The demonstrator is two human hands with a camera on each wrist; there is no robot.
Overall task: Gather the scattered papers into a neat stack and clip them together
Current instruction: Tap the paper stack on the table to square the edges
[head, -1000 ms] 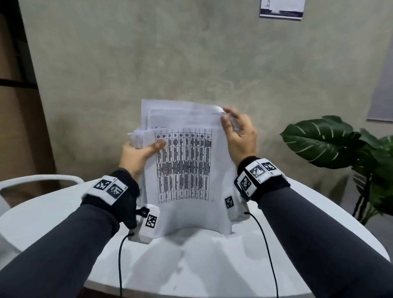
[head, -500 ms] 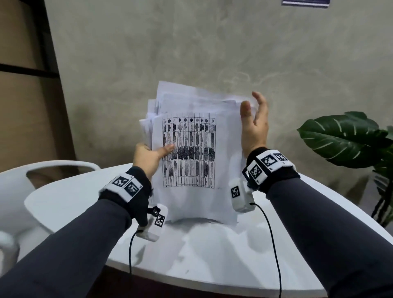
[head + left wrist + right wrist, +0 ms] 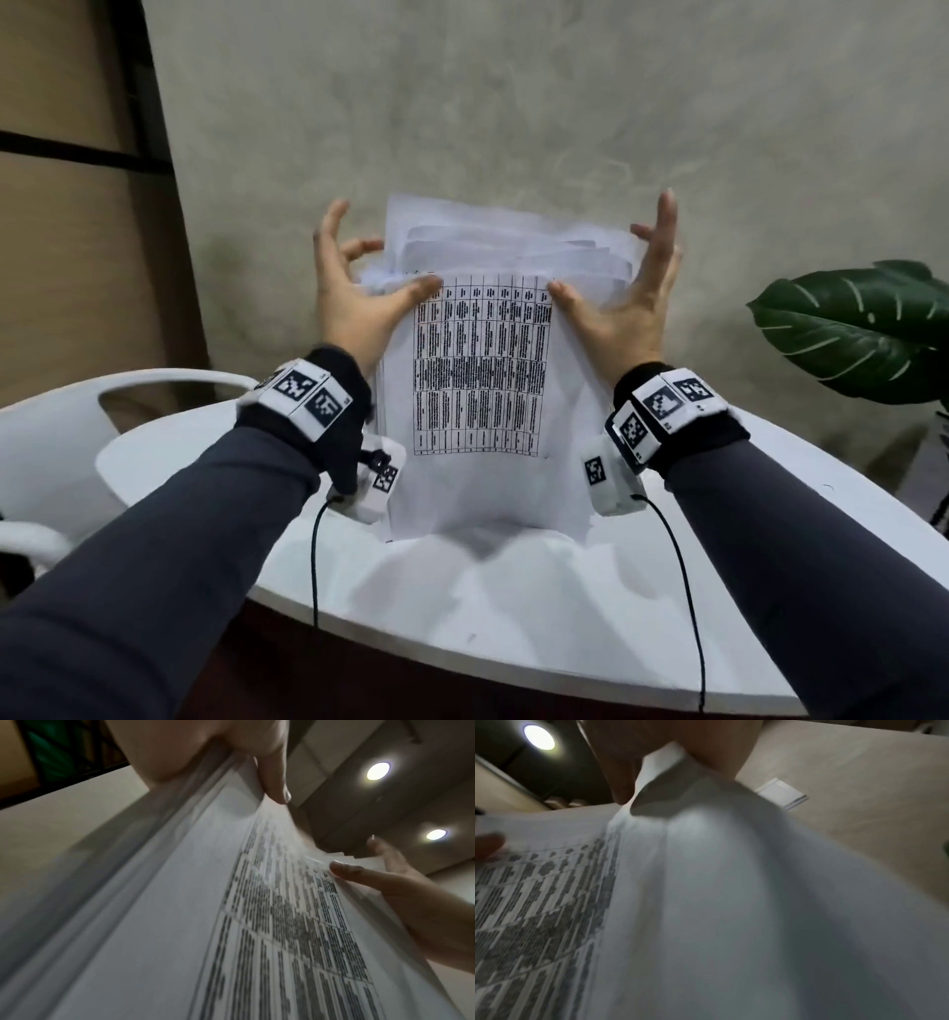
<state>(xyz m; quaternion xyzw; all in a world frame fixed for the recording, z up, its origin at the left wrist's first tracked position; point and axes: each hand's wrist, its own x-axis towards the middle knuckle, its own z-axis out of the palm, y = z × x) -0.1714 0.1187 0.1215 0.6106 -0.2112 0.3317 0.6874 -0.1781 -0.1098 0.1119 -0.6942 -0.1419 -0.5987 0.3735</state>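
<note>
Table (image 3: 565, 606): white and round, nearest the camera; the lower edge of the papers stands on it.
Papers (image 3: 482, 370): an upright bundle on end between the two hands, a printed grid sheet facing the person; the upper edges are uneven, several sheets sticking up behind the front one.
Left hand (image 3: 349, 303): at the left edge of the papers, fingers spread and mostly straight, thumb lying on the front sheet near its top corner; grip loose, not clamped.
Right hand (image 3: 626, 313): at the right edge, fingers straight and pointing up, thumb touching the front sheet; grip also slack, palm against the edge.
Chair (image 3: 77, 437): white, left of the table.
Plant (image 3: 852, 324): large green leaf at the right, beyond the table.
Wall (image 3: 513, 103): grey, behind everything.
</note>
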